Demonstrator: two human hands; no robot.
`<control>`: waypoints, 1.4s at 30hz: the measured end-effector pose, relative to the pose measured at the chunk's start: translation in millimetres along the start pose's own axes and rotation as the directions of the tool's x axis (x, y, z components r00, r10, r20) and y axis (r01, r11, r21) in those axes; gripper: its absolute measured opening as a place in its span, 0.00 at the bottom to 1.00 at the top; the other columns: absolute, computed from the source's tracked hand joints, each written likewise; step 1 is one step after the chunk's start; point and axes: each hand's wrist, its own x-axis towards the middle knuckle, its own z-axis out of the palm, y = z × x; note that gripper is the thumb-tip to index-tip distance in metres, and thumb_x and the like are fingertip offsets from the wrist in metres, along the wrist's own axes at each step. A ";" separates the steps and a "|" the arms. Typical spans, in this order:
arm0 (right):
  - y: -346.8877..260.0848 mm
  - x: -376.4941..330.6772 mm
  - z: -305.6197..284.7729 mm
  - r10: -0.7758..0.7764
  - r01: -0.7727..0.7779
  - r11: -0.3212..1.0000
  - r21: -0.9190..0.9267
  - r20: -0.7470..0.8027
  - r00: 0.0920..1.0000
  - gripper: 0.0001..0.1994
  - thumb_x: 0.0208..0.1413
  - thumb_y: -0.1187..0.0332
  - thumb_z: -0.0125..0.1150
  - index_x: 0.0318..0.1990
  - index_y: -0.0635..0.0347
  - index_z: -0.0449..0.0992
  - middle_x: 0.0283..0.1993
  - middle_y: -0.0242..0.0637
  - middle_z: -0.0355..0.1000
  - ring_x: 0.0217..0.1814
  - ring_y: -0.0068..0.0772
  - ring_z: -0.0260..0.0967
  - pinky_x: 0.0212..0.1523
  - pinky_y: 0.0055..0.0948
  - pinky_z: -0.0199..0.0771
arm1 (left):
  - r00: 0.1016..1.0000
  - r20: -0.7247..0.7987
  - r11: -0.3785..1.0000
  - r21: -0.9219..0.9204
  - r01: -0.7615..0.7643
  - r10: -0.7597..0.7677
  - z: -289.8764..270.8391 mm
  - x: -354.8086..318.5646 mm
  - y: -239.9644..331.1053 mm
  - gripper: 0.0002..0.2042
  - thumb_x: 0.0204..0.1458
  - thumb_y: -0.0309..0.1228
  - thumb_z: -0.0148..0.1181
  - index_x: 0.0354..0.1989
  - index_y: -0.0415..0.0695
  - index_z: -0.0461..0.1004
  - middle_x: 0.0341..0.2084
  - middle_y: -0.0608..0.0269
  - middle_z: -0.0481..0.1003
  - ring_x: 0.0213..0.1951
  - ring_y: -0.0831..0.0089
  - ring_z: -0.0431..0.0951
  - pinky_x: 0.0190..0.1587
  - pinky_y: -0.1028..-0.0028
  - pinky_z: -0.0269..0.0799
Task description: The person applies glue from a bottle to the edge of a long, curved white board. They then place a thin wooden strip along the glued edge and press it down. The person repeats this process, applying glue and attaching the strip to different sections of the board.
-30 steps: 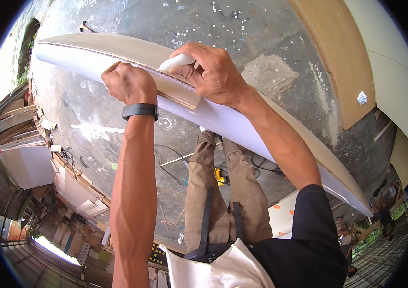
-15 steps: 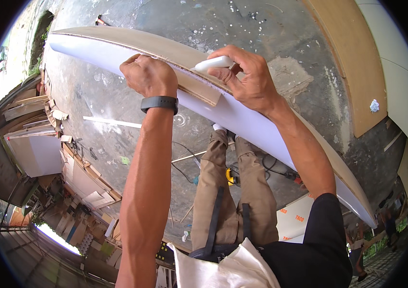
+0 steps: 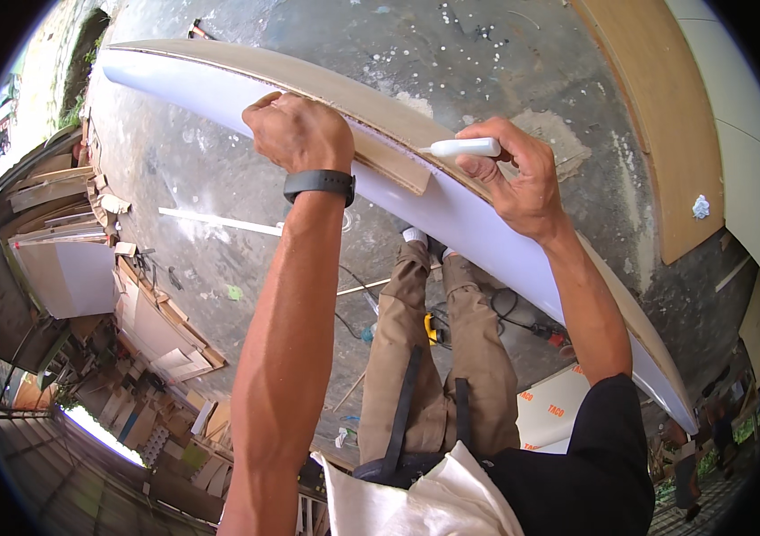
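Observation:
A long curved panel (image 3: 487, 228), white on its face with a brown edge, stretches diagonally before me. A brown strip of thin board (image 3: 398, 165) lies against its white face near the top edge. My left hand (image 3: 301, 132), wearing a black wristband, is closed at that edge, its fingers curled around the strip's left part; the fingertips are hidden. Between the thumb and fingers of my right hand (image 3: 523, 179) is a small white squeeze bottle (image 3: 465, 147). The bottle is nearly level, its thin nozzle pointing left at the panel's edge, just past the strip's upper right end.
Beneath the panel is a stained concrete floor (image 3: 246, 183). A brown board (image 3: 666, 134) lies at the right. Stacked boards and offcuts (image 3: 62, 255) fill the left side. Cables and a yellow tool (image 3: 433, 329) lie around my legs. A white strip (image 3: 219, 221) rests on the floor.
My right hand has moved right along the panel edge with the bottle, and the nozzle now shows. My left hand stays closed at the edge; the whole view has shifted slightly.

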 end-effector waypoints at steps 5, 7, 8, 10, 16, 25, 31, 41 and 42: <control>0.5 -2.2 3.0 -0.095 0.094 0.995 -0.032 -0.032 0.995 0.12 0.61 0.62 0.70 0.45 0.59 0.79 0.38 0.37 0.80 0.37 0.33 0.79 0.36 0.32 0.78 | 1.000 0.015 1.000 -0.012 0.024 -0.024 -2.1 -3.3 6.6 0.12 0.65 0.30 0.49 0.48 0.33 0.69 0.43 0.39 0.76 0.45 0.49 0.81 0.52 0.56 0.77; 0.0 -5.5 1.8 -0.060 0.060 0.998 -0.012 -0.042 0.997 0.13 0.61 0.62 0.70 0.46 0.59 0.79 0.38 0.37 0.80 0.37 0.33 0.79 0.37 0.31 0.78 | 1.000 0.008 1.000 -0.009 0.002 -0.002 -1.9 -1.7 2.8 0.12 0.65 0.30 0.49 0.48 0.33 0.69 0.43 0.39 0.76 0.46 0.50 0.81 0.52 0.56 0.78; -0.1 -6.6 1.6 -0.062 0.061 0.998 -0.009 -0.045 0.997 0.13 0.61 0.62 0.70 0.46 0.60 0.80 0.37 0.37 0.80 0.37 0.33 0.79 0.37 0.31 0.79 | 1.000 0.005 1.000 -0.010 0.011 -0.011 -1.7 -1.5 2.2 0.12 0.65 0.31 0.49 0.48 0.33 0.69 0.43 0.39 0.76 0.45 0.50 0.81 0.52 0.55 0.78; 0.0 -8.5 0.6 -0.064 0.064 0.998 -0.004 -0.053 0.997 0.13 0.61 0.62 0.70 0.46 0.60 0.80 0.37 0.37 0.80 0.37 0.33 0.80 0.37 0.31 0.79 | 1.000 0.003 0.999 -0.013 0.030 -0.030 -0.7 -2.0 3.4 0.12 0.65 0.31 0.49 0.48 0.33 0.69 0.43 0.39 0.76 0.45 0.50 0.81 0.52 0.55 0.78; -2.6 -4.7 -1.8 -0.049 0.048 0.998 -0.045 -0.008 0.999 0.13 0.62 0.62 0.70 0.46 0.61 0.80 0.39 0.39 0.81 0.37 0.34 0.81 0.37 0.31 0.81 | 1.000 0.006 1.000 0.024 0.006 -0.006 -1.0 -2.7 4.1 0.12 0.64 0.30 0.49 0.48 0.32 0.69 0.44 0.37 0.75 0.45 0.48 0.81 0.52 0.54 0.78; 1.6 -1.8 4.9 -0.127 0.126 0.991 -0.047 -0.024 0.992 0.12 0.61 0.64 0.70 0.47 0.61 0.80 0.42 0.37 0.81 0.38 0.33 0.81 0.35 0.31 0.84 | 0.997 -0.070 0.999 -0.010 0.030 -0.031 2.9 -2.7 3.0 0.17 0.60 0.31 0.52 0.47 0.27 0.77 0.46 0.33 0.79 0.47 0.44 0.82 0.55 0.56 0.75; -1.1 2.8 8.1 -0.147 0.147 0.989 -0.027 -0.024 0.989 0.11 0.61 0.67 0.70 0.48 0.60 0.80 0.42 0.37 0.81 0.37 0.31 0.80 0.32 0.28 0.82 | 0.998 0.049 0.998 0.032 0.047 -0.049 -1.7 -3.1 6.7 0.13 0.64 0.29 0.48 0.50 0.32 0.68 0.45 0.38 0.74 0.47 0.48 0.80 0.53 0.53 0.78; 1.7 7.7 16.3 -0.194 0.193 0.980 -0.042 -0.017 0.981 0.11 0.60 0.68 0.70 0.48 0.58 0.80 0.41 0.34 0.81 0.37 0.30 0.80 0.30 0.28 0.81 | 0.998 -0.057 1.000 -0.020 -0.001 0.000 3.6 -1.4 -1.4 0.15 0.60 0.30 0.50 0.43 0.27 0.75 0.43 0.34 0.78 0.44 0.47 0.82 0.53 0.55 0.76; 2.4 7.5 16.5 -0.197 0.196 0.980 -0.044 -0.021 0.980 0.11 0.60 0.68 0.70 0.48 0.58 0.80 0.41 0.34 0.81 0.37 0.30 0.80 0.30 0.28 0.81 | 1.000 0.004 1.000 -0.003 0.015 -0.015 -0.2 -2.0 1.8 0.13 0.63 0.29 0.49 0.46 0.30 0.71 0.44 0.36 0.76 0.45 0.48 0.81 0.53 0.55 0.78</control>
